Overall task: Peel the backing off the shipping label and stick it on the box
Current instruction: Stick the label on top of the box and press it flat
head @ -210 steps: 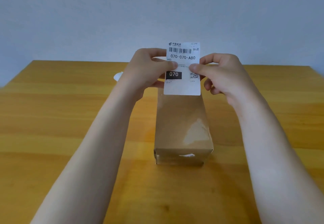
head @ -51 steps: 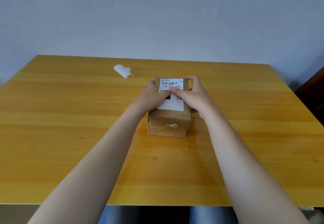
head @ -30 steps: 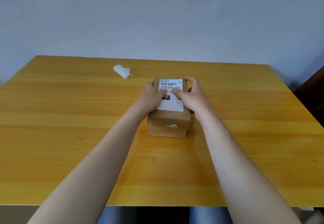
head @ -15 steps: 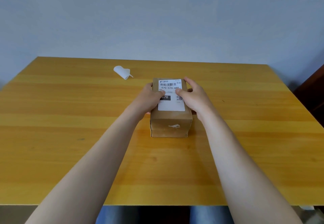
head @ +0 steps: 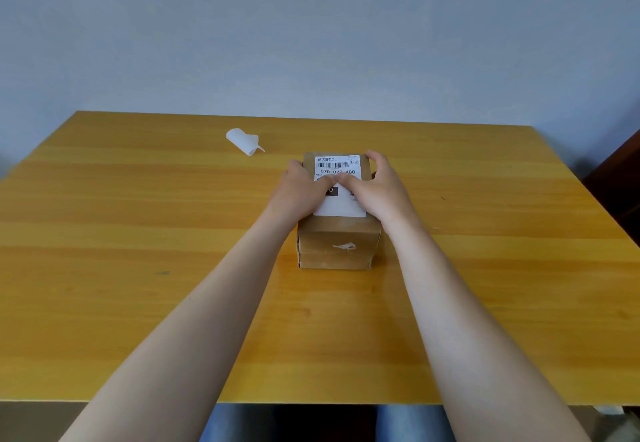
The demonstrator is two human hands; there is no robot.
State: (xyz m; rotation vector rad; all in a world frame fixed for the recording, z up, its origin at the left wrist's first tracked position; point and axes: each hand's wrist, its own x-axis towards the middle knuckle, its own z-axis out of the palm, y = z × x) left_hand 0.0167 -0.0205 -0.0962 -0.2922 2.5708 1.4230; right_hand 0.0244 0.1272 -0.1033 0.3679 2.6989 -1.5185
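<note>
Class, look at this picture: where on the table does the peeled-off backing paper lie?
In the head view, the curled white backing paper lies on the wooden table, toward its far edge, left of and beyond the cardboard box, touching neither hand.

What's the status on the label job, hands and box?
Left hand and right hand flat, pressing shipping label onto box top. Peeled backing lies curled far left. Nothing in the way.
</note>
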